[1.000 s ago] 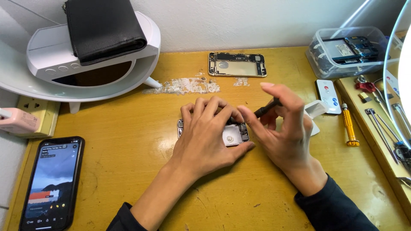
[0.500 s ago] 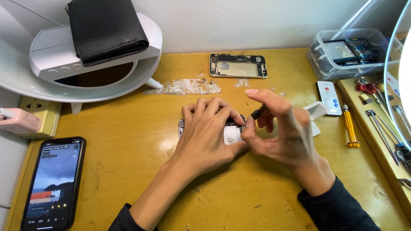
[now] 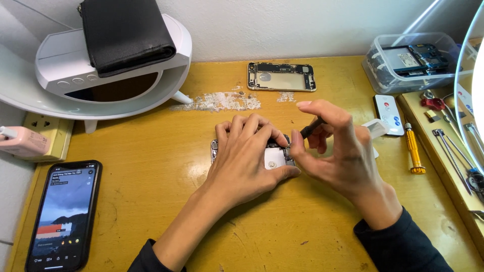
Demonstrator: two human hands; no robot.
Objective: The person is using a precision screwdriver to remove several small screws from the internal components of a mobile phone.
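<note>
Centrally on the yellow table (image 3: 151,166), the left hand (image 3: 242,161) lies flat with fingers spread over an opened phone body (image 3: 275,156), pinning it down. Just beside it, the right hand (image 3: 338,151) pinches a thin dark tool (image 3: 311,128) between thumb and fingers, its tip at the phone's upper edge.

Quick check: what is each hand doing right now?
Left hand: flat, pressing down the opened phone.
Right hand: closed, pinching a dark tool.
</note>
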